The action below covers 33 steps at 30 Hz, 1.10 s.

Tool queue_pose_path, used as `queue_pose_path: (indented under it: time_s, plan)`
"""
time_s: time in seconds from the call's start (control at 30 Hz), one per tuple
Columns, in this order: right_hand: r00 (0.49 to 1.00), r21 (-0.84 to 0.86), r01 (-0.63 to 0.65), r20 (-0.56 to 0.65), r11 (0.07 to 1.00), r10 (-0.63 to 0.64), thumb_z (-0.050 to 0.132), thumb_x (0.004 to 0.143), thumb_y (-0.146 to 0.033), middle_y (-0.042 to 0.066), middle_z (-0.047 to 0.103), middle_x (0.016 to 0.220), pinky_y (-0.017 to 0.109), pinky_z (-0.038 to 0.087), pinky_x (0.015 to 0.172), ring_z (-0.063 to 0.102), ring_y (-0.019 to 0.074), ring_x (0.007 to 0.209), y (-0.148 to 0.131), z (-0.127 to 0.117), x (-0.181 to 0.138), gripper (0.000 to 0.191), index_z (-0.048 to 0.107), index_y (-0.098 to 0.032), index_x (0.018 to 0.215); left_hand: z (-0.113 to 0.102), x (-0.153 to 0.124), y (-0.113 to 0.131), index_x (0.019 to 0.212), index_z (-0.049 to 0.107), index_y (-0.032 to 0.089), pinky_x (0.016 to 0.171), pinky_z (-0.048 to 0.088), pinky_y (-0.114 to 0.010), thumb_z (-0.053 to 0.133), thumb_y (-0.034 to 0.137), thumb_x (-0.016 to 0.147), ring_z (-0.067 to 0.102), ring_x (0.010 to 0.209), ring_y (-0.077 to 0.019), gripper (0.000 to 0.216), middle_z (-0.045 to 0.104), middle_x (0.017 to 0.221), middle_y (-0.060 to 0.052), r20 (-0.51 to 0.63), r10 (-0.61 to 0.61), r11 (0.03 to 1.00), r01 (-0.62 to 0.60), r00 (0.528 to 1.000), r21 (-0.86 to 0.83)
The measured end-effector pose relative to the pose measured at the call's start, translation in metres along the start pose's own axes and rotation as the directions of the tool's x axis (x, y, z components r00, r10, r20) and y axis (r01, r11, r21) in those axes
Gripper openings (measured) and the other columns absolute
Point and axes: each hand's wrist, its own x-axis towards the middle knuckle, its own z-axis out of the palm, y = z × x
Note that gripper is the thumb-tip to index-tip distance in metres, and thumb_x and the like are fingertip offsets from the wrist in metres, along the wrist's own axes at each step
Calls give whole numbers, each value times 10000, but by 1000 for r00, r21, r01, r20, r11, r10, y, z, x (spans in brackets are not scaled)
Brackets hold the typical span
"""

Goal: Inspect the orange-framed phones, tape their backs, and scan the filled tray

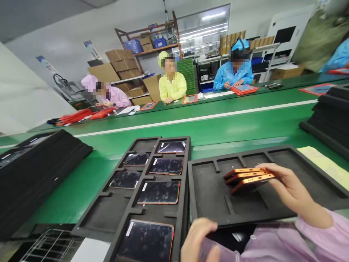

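Observation:
My right hand is closed on a fanned stack of three orange-edged phones, held just above an empty black foam tray. My left hand is at the bottom edge, fingers curled, touching the near rim of that tray; what it holds, if anything, is hidden. To the left, a second black foam tray holds several dark-screened phones lying flat in its pockets, with some pockets bare.
A green conveyor belt runs across the middle. Three people in pink, yellow and blue coats sit on its far side with red-framed tablets. Stacks of black foam trays stand at left and right. A wire rack is at bottom left.

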Motion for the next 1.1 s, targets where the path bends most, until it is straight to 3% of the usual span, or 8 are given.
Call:
queue_pose_path:
  time_s: [0.23, 0.47, 0.6, 0.7, 0.8, 0.97, 1.03, 1.1]
  plan:
    - [997, 292, 48, 36, 955, -61, 414, 951, -160, 81, 642, 1039, 245, 545, 842, 624, 134, 991, 11, -3, -9, 326, 448, -223, 1269, 69, 84, 12, 1378, 342, 134, 1097, 288, -601, 732, 197, 586, 280, 1382, -363, 885, 368, 1461, -215, 109, -192, 944, 154, 975, 291]
    - [986, 430, -5, 155, 903, -69, 503, 934, -318, 62, 684, 996, 231, 543, 845, 647, 160, 977, 30, -27, -10, 317, 502, -235, 1240, 76, 127, 22, 959, 614, 212, 1028, 390, -569, 566, 103, 697, 644, 1043, -265, 288, 720, 1024, -90, 447, -1, 918, -176, 895, 355]
    - [942, 547, -289, 307, 786, 133, 449, 908, -550, 60, 704, 948, 264, 584, 746, 685, 204, 867, 50, -36, -10, 387, 589, -272, 1138, 80, 157, 49, 936, 643, 180, 1026, 349, -622, 494, 57, 732, 619, 1048, -285, 281, 710, 970, -111, 693, 97, 661, -567, 714, 492]
    - [799, 511, -600, 432, 615, 419, 502, 878, -544, 78, 701, 905, 276, 589, 628, 678, 190, 726, 66, -18, -3, 362, 617, -235, 1028, 90, 178, 56, 808, 652, 174, 1043, 322, -620, 452, 73, 826, 612, 975, -256, 225, 671, 811, -67, 837, 63, 429, -772, 543, 469]
    - [603, 387, -795, 588, 467, 540, 533, 783, -633, 131, 661, 1038, 288, 560, 526, 629, 171, 654, 81, 14, 9, 546, 579, -189, 1097, 102, 186, 50, 714, 657, 192, 1042, 346, -570, 467, 135, 875, 586, 984, -246, 256, 632, 780, -50, 877, 94, 315, -850, 471, 422]
    - [543, 348, -833, 668, 431, 509, 505, 769, -550, 117, 559, 1269, 322, 542, 531, 578, 130, 582, 97, 53, 27, 595, 496, -228, 1270, 112, 171, 24, 801, 680, 231, 955, 426, -460, 464, 142, 872, 540, 1066, -250, 244, 618, 1053, -81, 751, 285, 330, -797, 596, 506]
    - [547, 345, -828, 670, 442, 502, 528, 727, -518, 85, 613, 1187, 370, 556, 701, 631, 197, 774, 100, 61, 28, 521, 566, -230, 1159, 114, 162, 10, 966, 663, 242, 918, 446, -427, 441, 132, 870, 527, 1081, -243, 265, 598, 1122, -94, 561, 351, 475, -659, 749, 583]
    - [553, 336, -825, 651, 456, 520, 547, 676, -494, 75, 652, 1077, 436, 494, 887, 612, 257, 958, 100, 66, 27, 444, 592, -225, 1026, 116, 156, -3, 1124, 601, 195, 950, 431, -448, 449, 173, 865, 498, 1143, -263, 301, 568, 1191, -142, 266, 223, 708, -344, 938, 617]
